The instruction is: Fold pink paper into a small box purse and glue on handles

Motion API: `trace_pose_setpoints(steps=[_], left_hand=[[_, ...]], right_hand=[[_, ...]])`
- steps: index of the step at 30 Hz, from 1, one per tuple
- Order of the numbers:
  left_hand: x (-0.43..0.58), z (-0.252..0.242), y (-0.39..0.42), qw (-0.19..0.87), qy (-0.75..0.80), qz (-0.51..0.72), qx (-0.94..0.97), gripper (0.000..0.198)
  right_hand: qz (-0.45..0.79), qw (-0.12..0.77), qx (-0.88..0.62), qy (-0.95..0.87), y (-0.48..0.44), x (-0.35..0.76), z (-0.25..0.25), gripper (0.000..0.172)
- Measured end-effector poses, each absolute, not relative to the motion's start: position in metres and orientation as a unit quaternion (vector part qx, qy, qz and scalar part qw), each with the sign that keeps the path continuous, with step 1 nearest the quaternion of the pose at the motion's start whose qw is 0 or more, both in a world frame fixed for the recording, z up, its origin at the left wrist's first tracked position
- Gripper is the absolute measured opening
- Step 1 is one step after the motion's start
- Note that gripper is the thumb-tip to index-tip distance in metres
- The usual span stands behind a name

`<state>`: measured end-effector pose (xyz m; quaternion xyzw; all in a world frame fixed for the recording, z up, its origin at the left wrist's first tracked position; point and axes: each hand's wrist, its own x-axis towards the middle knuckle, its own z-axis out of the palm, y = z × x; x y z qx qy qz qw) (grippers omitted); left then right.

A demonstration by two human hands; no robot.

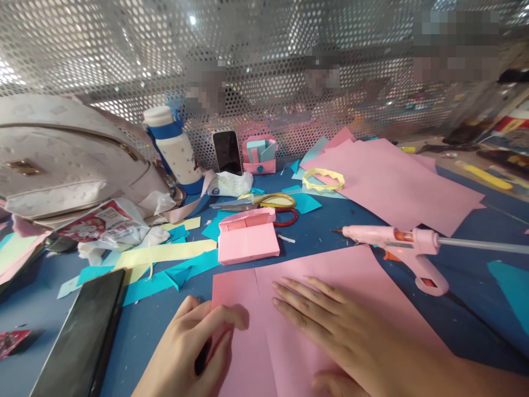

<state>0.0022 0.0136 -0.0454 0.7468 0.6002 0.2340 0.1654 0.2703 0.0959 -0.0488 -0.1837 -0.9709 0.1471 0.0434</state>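
Note:
A sheet of pink paper (330, 275) lies in front of me on the blue table, with a crease running lengthwise near its left side. My right hand (326, 320) rests flat on the sheet, fingers stretched out. At the sheet's left edge, my left hand (198, 342) is curled, its index fingertip bent down onto the paper. Something dark shows inside that hand, too hidden to name. Just beyond the sheet sits a folded pink paper box (248, 242). Behind the box are scissors with yellow handles (276, 200) and another pair with red handles (290, 217).
A pink glue gun (392, 240) lies at right, its cord trailing forward. More pink sheets (388, 176) and a yellow paper ring (323, 179) are behind. A black phone (82, 331), paper scraps, a bottle (173, 146) and a backpack (74, 154) occupy the left. Perforated metal (264, 71) borders the back.

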Motion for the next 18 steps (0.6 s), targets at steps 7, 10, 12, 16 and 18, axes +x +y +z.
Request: trace_pose_setpoints(steps=[7,10,12,16,18], left_hand=[[0.0041,-0.0518,0.0088,0.109,0.585,0.212,0.775,0.024],[0.0047,-0.0534,0.0072,0.097,0.583,0.214,0.777,0.025],[0.0049,-0.054,0.007,0.093,0.584,0.224,0.775,0.024],[0.0053,-0.0537,0.0072,0.091,0.585,0.233,0.772,0.025],[0.0056,-0.0528,0.0065,0.097,0.589,0.238,0.766,0.024]], right_hand=[[0.147,0.054,-0.171,-0.973,0.0973,0.2711,-0.0488,0.077],[0.15,0.056,-0.17,-0.972,0.0973,0.2719,-0.0495,0.076],[0.152,0.059,-0.169,-0.972,0.0972,0.2722,-0.0497,0.076],[0.154,0.058,-0.166,-0.972,0.098,0.2715,-0.0487,0.076],[0.152,0.053,-0.165,-0.973,0.0985,0.271,-0.048,0.076]])
